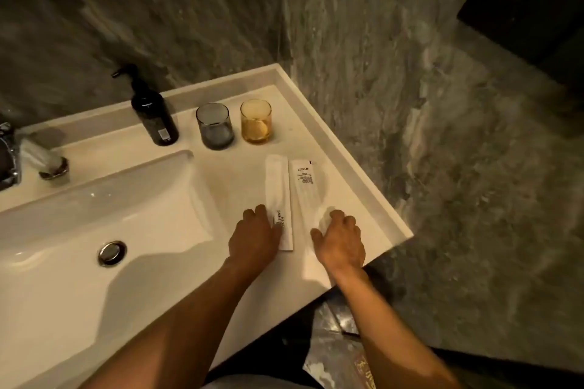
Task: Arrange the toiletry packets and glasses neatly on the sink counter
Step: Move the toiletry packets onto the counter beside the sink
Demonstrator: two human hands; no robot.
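White paper packets, two of them, lie side by side on the counter (363,196) right of centre in the frame, and I judge I am at the squaring-up step. My left hand (254,235) rests flat, fingers spread loosely, on the near end of the left packet (279,199); my right hand (341,238) lies open on the near end of the right packet (306,189), pinching nothing that I can see. Each packet's long axis runs from the lower part of the frame up toward the glasses, leaning slightly left at the far end. They sit nearly parallel, just beside each other, whether touching I cannot tell. The right one's printed end points up-frame, the left one's print is under my fingers.

Above them the grey glass (215,126) and amber glass (256,121) stand upright, near each other, with a dark pump bottle (155,114) to their left.

Next, I reckon, comes a light nudge to even the near ends, then lifting both hands clear without dragging the paper.
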